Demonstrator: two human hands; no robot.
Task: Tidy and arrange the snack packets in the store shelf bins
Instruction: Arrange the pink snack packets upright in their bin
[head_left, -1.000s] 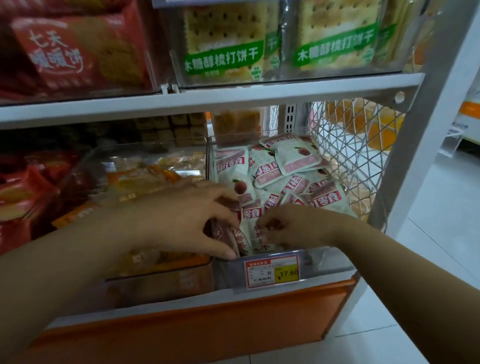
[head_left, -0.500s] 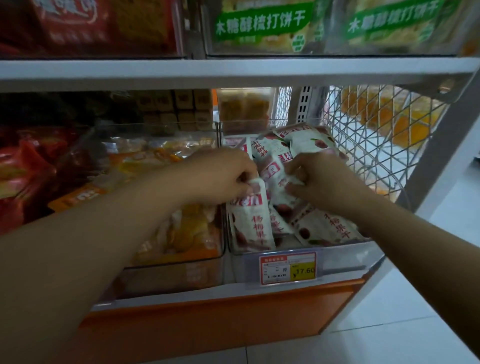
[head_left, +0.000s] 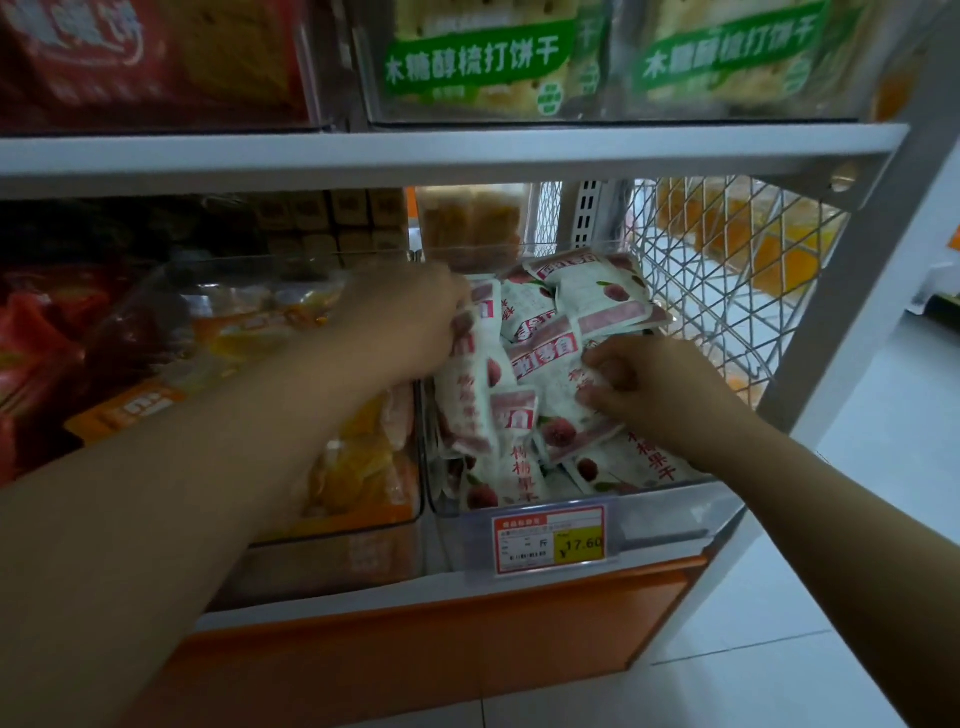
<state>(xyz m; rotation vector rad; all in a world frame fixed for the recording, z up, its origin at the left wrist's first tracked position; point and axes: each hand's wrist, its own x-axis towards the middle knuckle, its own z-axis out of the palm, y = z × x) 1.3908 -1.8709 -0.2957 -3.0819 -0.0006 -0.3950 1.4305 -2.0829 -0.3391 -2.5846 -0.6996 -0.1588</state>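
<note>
Both hands are in the right-hand clear bin (head_left: 670, 506), a little apart from each other. The left hand (head_left: 410, 317) is curled over the tops of the upright white-and-pink snack packets (head_left: 587, 296) against the bin's left wall, with its fingertips hidden behind them. The right hand (head_left: 654, 389) has its fingers bent and is pinching a packet in the middle of the heap. The packets are jumbled: some stand on edge at the front and others lie flat at the back.

It's tight in there. A white shelf board (head_left: 467, 153) hangs low overhead, carrying green-labelled cracker packs (head_left: 483, 67). A wire mesh panel (head_left: 727, 312) closes off the right side. The left forearm (head_left: 234, 467) crosses in front of the neighbouring bin (head_left: 363, 525) and covers much of its orange and yellow packets (head_left: 358, 467). A red-framed price tag (head_left: 549, 540) is clipped to the clear bin's front.
</note>
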